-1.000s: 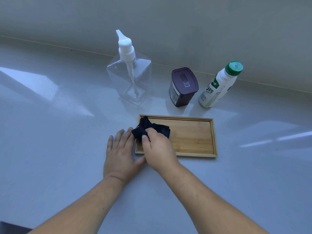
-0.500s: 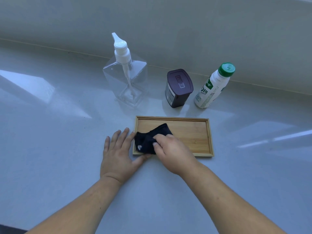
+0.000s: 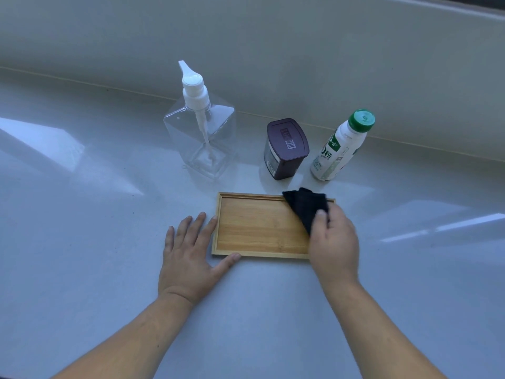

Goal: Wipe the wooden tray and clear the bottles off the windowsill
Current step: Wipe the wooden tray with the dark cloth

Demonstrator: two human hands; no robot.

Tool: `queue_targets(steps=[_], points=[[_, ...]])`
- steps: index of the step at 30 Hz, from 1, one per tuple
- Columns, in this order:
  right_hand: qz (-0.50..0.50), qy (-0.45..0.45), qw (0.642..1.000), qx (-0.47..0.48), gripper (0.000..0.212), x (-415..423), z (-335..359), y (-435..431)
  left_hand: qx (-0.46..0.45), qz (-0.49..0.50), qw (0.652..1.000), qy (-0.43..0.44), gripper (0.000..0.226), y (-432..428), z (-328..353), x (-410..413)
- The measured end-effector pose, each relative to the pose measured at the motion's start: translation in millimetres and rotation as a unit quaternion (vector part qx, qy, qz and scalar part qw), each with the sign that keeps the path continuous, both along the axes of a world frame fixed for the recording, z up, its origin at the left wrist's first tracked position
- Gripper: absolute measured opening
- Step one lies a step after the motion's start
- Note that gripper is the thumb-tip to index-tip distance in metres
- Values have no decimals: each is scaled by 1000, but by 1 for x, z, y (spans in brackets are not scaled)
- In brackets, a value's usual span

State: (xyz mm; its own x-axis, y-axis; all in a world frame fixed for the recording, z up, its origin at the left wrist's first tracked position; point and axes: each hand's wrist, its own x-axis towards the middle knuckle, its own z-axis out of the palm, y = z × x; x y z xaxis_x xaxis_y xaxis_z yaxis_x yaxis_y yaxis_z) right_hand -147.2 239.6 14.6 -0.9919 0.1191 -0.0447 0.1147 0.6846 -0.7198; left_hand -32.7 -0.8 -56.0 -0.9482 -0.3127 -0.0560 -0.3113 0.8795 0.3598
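Note:
A shallow wooden tray (image 3: 259,228) lies flat on the pale windowsill (image 3: 95,242). My right hand (image 3: 333,242) covers the tray's right end and grips a dark cloth (image 3: 307,205), pressed onto the tray's far right corner. My left hand (image 3: 191,250) lies flat with fingers spread, its thumb against the tray's near left corner. Behind the tray stand a clear pump bottle (image 3: 200,135), a dark purple lidded jar (image 3: 284,149) and a white bottle with a green cap (image 3: 341,146).
A pale wall (image 3: 273,50) rises just behind the three containers. Bright sunlight patches fall on the sill at the left and right.
My right hand has swept the cloth from the tray's left end across to its right end. My left hand has stayed at the tray's left edge.

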Motion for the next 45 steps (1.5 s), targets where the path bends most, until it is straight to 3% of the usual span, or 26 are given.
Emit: queue_targets(steps=[5,8,14,17,20,23,27,30,33,38,42,44,45], points=[[194,-36,975,97,36,27,-25,-90,-7,-6,1000,-5,89,-1,-2,-1],[317,-14,945,78,37,58,-34,-115,-4,-4,1000,12,74,-1,-4,-1],[387,-29,920,55,40,65,-38,-90,-34,-21,999,-5,88,-3,-10,0],[431,-13,896,106,40,55,-33,-76,-26,-16,1000,0,98,-3,-9,-1],[422,-10,892,164,40,37,-29,-40,-17,-2,1000,11,107,-1,-7,-2],[321,-24,926,198,40,26,-24,8,-14,2,1000,6,110,1,-6,-2],[200,-107,960,164,43,28,-12,40,-11,1,1000,1,109,0,-6,-1],[174,-53,973,140,42,38,3,27,-6,1,1000,-1,109,0,-4,-1],[241,51,953,175,37,70,13,10,-7,-1,1000,-4,108,-1,-3,0],[357,107,870,323,48,164,-9,1,-10,-4,1000,-12,109,-1,0,0],[373,81,861,336,47,217,-23,-13,1,-15,1000,-19,108,-4,3,1],[383,95,869,299,26,220,-16,-14,8,-22,999,-25,106,-6,6,1],[387,88,877,271,28,215,-9,-10,12,-28,999,-28,103,-7,8,1]])
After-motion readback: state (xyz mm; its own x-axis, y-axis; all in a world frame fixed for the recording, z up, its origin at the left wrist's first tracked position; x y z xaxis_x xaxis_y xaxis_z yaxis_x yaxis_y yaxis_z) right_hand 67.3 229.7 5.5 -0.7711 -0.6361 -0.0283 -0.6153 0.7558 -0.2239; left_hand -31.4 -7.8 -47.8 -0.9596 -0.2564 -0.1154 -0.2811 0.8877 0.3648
